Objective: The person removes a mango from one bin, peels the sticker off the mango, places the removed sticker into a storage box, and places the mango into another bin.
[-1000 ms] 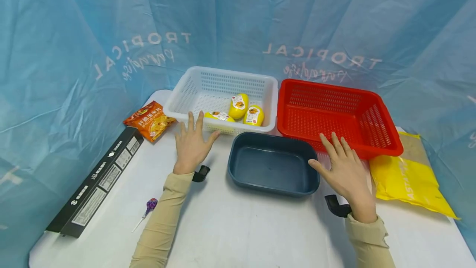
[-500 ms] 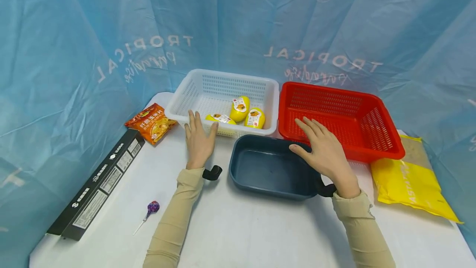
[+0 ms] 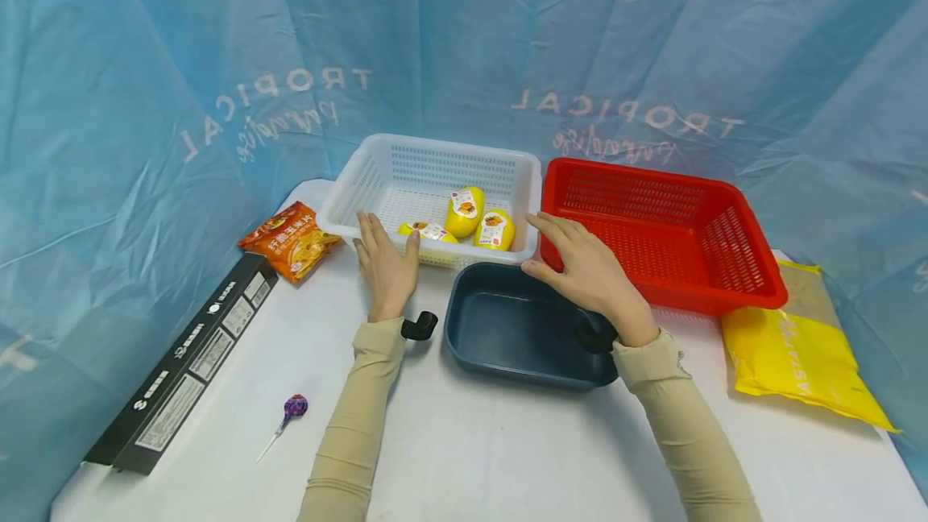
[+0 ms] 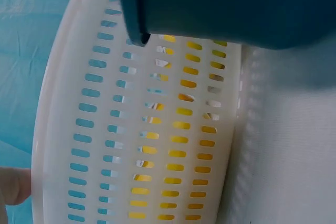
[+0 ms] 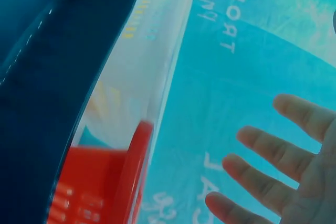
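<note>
In the head view my left hand (image 3: 389, 271) is at the front left of the white basket (image 3: 355, 229), its fingers extended over the rim. The left wrist view catches a fingertip (image 4: 14, 186) right at that rim, beside the slotted wall. My right hand (image 3: 589, 268) is above the dark blue bin (image 3: 507, 337), fingertips close to the white basket's front right corner. Straight, spread fingers (image 5: 262, 179) show in the right wrist view. Several yellow egg-shaped packs (image 3: 464, 212) with white labels lie inside the white basket. Neither hand holds anything.
A red basket (image 3: 725, 224) stands right of the white one, with a yellow bag (image 3: 805, 353) beside it. On the left are an orange snack bag (image 3: 290, 242), a long black box (image 3: 190, 361) and a purple lollipop (image 3: 293, 407). A blue curtain (image 3: 464, 39) hangs behind.
The right hand has moved left from beside the red basket, across the blue bin, to the white basket's right corner. The left hand has shifted slightly right to the rim. The containers stay put.
</note>
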Tool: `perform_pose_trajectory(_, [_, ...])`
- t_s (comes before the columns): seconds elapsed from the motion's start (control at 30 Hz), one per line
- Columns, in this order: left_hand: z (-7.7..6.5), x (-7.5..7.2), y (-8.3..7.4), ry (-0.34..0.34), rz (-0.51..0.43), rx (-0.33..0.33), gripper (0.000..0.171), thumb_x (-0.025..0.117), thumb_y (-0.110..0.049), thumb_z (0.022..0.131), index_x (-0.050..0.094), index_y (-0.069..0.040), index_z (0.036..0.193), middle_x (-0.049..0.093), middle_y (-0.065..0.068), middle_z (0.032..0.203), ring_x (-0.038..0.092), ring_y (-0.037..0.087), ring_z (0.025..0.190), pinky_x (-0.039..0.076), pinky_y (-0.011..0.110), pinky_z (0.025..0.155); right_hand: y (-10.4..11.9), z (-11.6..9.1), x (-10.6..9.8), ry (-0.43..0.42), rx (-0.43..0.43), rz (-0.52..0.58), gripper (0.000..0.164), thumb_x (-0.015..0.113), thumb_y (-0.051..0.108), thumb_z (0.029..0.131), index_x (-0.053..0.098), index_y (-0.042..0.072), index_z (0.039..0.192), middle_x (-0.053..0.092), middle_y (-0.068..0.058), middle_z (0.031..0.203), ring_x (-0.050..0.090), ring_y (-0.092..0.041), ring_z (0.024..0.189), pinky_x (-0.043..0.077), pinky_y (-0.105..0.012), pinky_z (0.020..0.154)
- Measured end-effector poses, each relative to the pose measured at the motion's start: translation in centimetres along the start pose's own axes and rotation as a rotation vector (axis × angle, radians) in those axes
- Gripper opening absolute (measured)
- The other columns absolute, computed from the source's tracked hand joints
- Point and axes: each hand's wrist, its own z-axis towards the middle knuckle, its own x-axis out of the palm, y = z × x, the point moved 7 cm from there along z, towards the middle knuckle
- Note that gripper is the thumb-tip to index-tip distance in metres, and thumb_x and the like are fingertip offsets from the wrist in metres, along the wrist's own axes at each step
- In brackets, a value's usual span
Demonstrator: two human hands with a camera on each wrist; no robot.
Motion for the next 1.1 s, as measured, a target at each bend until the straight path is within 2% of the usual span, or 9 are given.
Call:
perform_pose_trajectory(0.13, [0.0,-0.1,0.2,-0.004,0.005,-0.003,0.086,0.049,-0.046,0.097,0.004,-0.002,0.155,-0.011,0.009,0.164,0.003,0.052,0.146,0.011,0.056,0.121,0.8,1.7,0.6,0.035,-0.012,0.076,0.074,0.057,0.057,0.089,0.033,0.027,0.152,0.036,-0.006,0.156,0.036,-0.03,0.14,0.033,-0.058,0.112])
perform_pose_trajectory(0.3, [0.0,-0.3,0.4,-0.029,-0.01,-0.005,0.088,0.051,-0.046,0.097,0.003,0.0,0.155,-0.008,0.012,0.164,0.004,0.05,0.146,0.012,0.055,0.121,1.9,4.3,0.9,0.098,-0.034,0.167,0.071,0.051,0.06,0.091,0.033,0.028,0.152,0.037,-0.004,0.155,0.036,-0.028,0.14,0.033,-0.057,0.112])
perform_pose_trajectory(0.43, [0.0,-0.3,0.4,-0.036,-0.013,-0.002,0.088,0.051,-0.046,0.096,0.004,0.001,0.155,-0.007,0.012,0.164,0.005,0.05,0.146,0.012,0.055,0.121,2.9,6.1,0.9,0.138,-0.055,0.222,0.071,0.049,0.06,0.092,0.032,0.026,0.152,0.036,-0.003,0.156,0.037,-0.028,0.14,0.032,-0.056,0.113])
perform_pose_trajectory(0.67, [-0.1,-0.2,0.4,-0.036,-0.014,-0.002,0.087,0.051,-0.045,0.097,0.005,0.001,0.155,-0.006,0.012,0.164,0.005,0.05,0.146,0.013,0.055,0.12,3.8,8.8,2.1,0.21,-0.071,0.329,0.067,0.052,0.05,0.094,0.034,0.02,0.151,0.038,-0.004,0.154,0.041,-0.028,0.137,0.035,-0.053,0.111])
perform_pose_trajectory(0.93, [-0.2,-0.2,0.4,-0.019,-0.021,0.0,0.082,0.048,-0.041,0.099,0.004,-0.001,0.155,-0.009,0.009,0.164,0.003,0.049,0.147,0.013,0.055,0.121,4.0,11.3,4.4,0.269,-0.016,0.355,0.063,0.048,0.051,0.095,0.036,0.023,0.15,0.045,-0.008,0.149,0.045,-0.027,0.134,0.036,-0.052,0.111])
perform_pose_trajectory(1.1, [-0.2,-0.4,0.4,-0.032,-0.031,0.011,0.078,0.046,-0.039,0.1,0.006,0.0,0.155,-0.006,0.01,0.164,0.004,0.049,0.147,0.013,0.056,0.12,4.2,12.4,5.8,0.296,0.007,0.368,0.061,0.046,0.052,0.096,0.038,0.022,0.149,0.048,-0.008,0.147,0.044,-0.028,0.135,0.034,-0.052,0.112])
